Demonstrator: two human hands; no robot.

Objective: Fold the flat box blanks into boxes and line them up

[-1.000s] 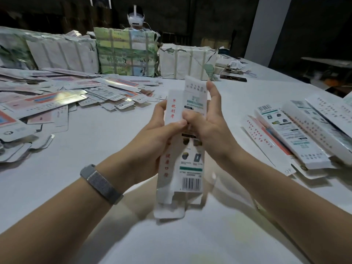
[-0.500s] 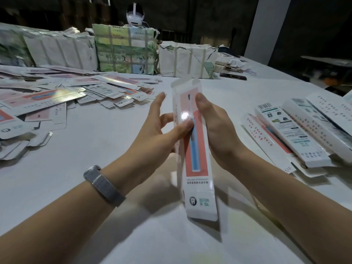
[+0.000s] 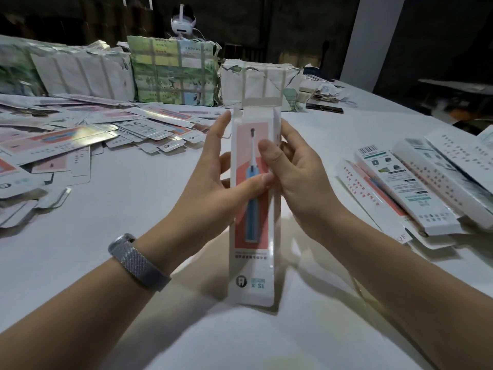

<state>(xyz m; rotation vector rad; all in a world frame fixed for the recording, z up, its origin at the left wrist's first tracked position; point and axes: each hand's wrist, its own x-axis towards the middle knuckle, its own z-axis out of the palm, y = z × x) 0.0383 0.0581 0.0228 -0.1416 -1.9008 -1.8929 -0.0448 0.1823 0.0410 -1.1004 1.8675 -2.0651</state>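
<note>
I hold a long narrow toothbrush box (image 3: pixel 252 263) upright over the white table (image 3: pixel 133 222), its pink front with a blue toothbrush picture facing me. My left hand (image 3: pixel 210 198) grips its left side with the thumb across the front. My right hand (image 3: pixel 296 177) grips the right side, thumb on the front near the top. The top flap (image 3: pixel 262 86) stands open. A heap of flat box blanks (image 3: pixel 66 145) lies at the left. Several folded boxes (image 3: pixel 416 180) lie side by side at the right.
Bundles of wrapped stock (image 3: pixel 173 70) stand along the far side of the table. A white headset (image 3: pixel 182 24) sits behind them. Loose papers and a dark phone (image 3: pixel 324 108) lie at the far right. A grey pillar (image 3: pixel 370 41) rises beyond.
The box has been turned from its printed back to its pink front and squared up. My hands have shifted to its two sides and the top flap now stands up.
</note>
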